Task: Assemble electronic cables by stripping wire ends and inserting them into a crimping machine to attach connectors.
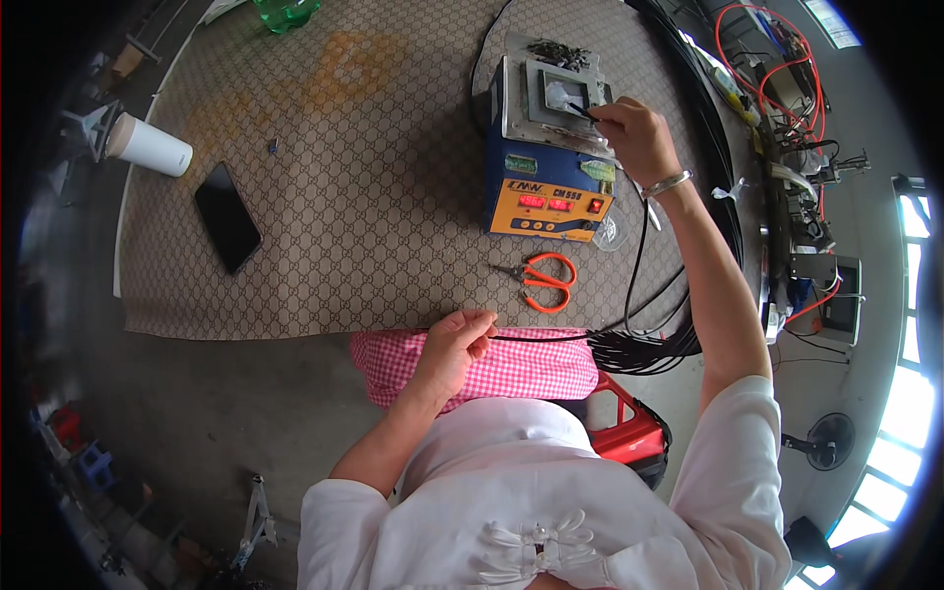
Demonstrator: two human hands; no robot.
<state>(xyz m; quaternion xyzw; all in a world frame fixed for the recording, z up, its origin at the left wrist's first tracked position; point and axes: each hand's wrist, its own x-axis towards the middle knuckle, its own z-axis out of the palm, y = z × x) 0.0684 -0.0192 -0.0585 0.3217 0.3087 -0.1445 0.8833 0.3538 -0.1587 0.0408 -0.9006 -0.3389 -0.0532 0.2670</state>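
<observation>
A blue and orange solder pot [547,202] with a lit red display stands on the table, its square well [562,93] on top holding silvery metal. My right hand [637,136], wearing a bracelet, is closed on a black cable, with the dark end pointing into the well. Whether the tip touches the metal I cannot tell. At the table's front edge, my left hand [458,344] pinches a thin black cable [541,339] that runs off to the right. Between that hand and the pot lie orange-handled scissors [547,282].
A black phone [228,218], a white cup [149,145] and a green bottle [286,14] are on the left part of the patterned table cover [324,197]. Dark scraps [559,54] lie behind the well. Bundled black cables [654,349] hang over the right edge.
</observation>
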